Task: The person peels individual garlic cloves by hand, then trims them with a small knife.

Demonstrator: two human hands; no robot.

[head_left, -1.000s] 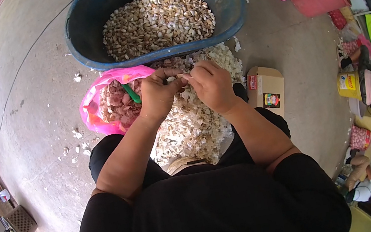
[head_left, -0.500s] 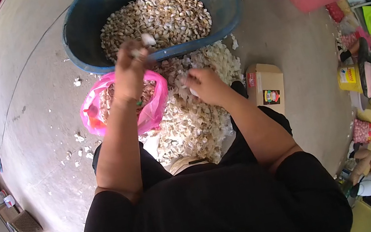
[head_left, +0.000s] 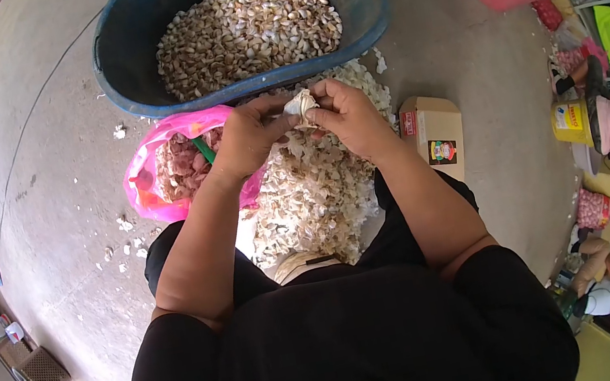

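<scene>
Visibly pale and papery, the garlic [head_left: 301,106] sits pinched by left hand [head_left: 247,140] and right hand [head_left: 352,117].

One wide view faces forward and down from the wearer's head, close above the black shirt [head_left: 343,339].

The person's left forearm [head_left: 202,233] slants toward one o'clock and the right forearm [head_left: 430,197] toward eleven; at twelve o'clock from the chest [head_left: 337,323], the left hand [head_left: 250,136] and right hand [head_left: 353,118] face each other closely, thumbs [head_left: 280,124] and fingers [head_left: 330,88] bent into pinches
</scene>
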